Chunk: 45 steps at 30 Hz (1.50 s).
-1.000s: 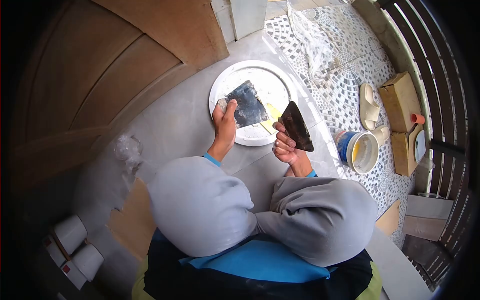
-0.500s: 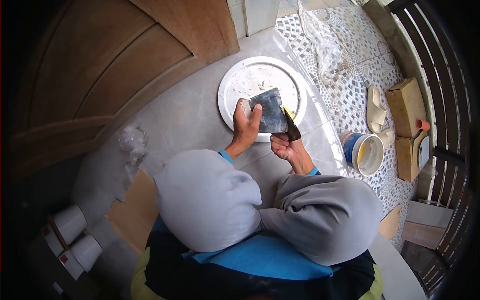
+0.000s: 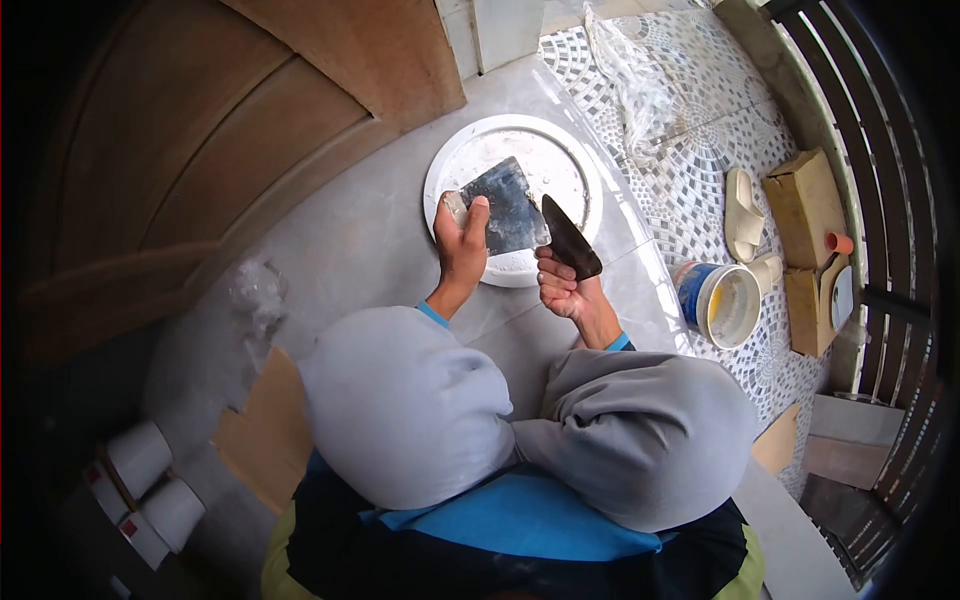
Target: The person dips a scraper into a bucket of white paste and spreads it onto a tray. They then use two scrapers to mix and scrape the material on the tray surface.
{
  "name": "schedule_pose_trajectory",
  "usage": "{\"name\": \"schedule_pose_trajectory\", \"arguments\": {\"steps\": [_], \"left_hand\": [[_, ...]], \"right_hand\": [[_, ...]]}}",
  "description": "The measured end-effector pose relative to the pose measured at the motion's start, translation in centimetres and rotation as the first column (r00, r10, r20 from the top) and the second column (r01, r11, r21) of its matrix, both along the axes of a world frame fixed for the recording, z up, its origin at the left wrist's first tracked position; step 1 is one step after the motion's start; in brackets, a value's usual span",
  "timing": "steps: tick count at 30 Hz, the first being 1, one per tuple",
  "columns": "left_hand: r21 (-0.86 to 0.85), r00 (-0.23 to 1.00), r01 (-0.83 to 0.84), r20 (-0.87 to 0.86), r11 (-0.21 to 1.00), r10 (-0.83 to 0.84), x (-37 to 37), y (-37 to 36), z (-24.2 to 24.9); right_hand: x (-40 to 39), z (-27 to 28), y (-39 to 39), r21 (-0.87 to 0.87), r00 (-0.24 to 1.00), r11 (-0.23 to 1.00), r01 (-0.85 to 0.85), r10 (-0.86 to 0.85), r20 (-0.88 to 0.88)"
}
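My left hand grips a dark, square, flat plate by its left edge, thumb on top; its face is smeared and a pale crust shows at the edge. In my right hand is a small pointed trowel, its dark blade angled up and left beside the plate's right edge, with a narrow gap between them. The fingers hide its handle. Beneath both lies a round white tray with a raised rim, streaked inside with whitish paste.
A bucket with residue inside stands at right, near pale slippers and cardboard boxes. Crumpled plastic lies on the mosaic floor. A wooden door borders the left, and a slatted railing the right.
The plate has shifted left and tilted in my left hand. The trowel has come away from its edge, its blade now pointing more upward, and the yellow patch behind it no longer shows.
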<state>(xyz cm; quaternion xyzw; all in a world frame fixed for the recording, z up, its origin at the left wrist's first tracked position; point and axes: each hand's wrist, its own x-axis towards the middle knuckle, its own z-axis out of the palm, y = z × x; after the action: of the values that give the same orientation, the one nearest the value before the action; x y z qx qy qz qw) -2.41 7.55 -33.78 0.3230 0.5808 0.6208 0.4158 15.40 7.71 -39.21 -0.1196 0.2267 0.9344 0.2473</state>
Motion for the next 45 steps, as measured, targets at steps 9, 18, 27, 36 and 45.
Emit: {"name": "schedule_pose_trajectory", "arguments": {"steps": [9,18,27,36,45], "left_hand": [[-0.033,0.985,0.161,0.064,0.986,-0.159,1.4,-1.1,0.5],[-0.146,0.976,-0.023,0.211,0.989,0.054,-2.5,0.8,-0.3],[-0.241,0.995,0.095,0.051,0.966,-0.085,-2.4,1.1,-0.2],[-0.389,0.963,0.089,-0.201,0.917,-0.179,-5.0,-2.0,-1.5],[-0.383,0.996,0.022,0.086,0.924,0.011,-12.0,-5.5,-3.6]], "right_hand": [[-1.7,2.6,0.7,0.097,0.625,0.992,-0.087,-0.022,0.781],[2.1,2.2,0.7,0.559,0.151,0.823,-0.100,-0.543,0.826],[1.4,9.4,2.1,0.004,0.451,-0.453,-0.891,-0.888,-0.090],[-0.1,5.2,8.0,-0.054,0.247,-0.253,-0.966,-0.964,0.099],[6.3,1.8,7.9,0.629,0.121,0.578,-0.520,-0.679,0.724]]}}
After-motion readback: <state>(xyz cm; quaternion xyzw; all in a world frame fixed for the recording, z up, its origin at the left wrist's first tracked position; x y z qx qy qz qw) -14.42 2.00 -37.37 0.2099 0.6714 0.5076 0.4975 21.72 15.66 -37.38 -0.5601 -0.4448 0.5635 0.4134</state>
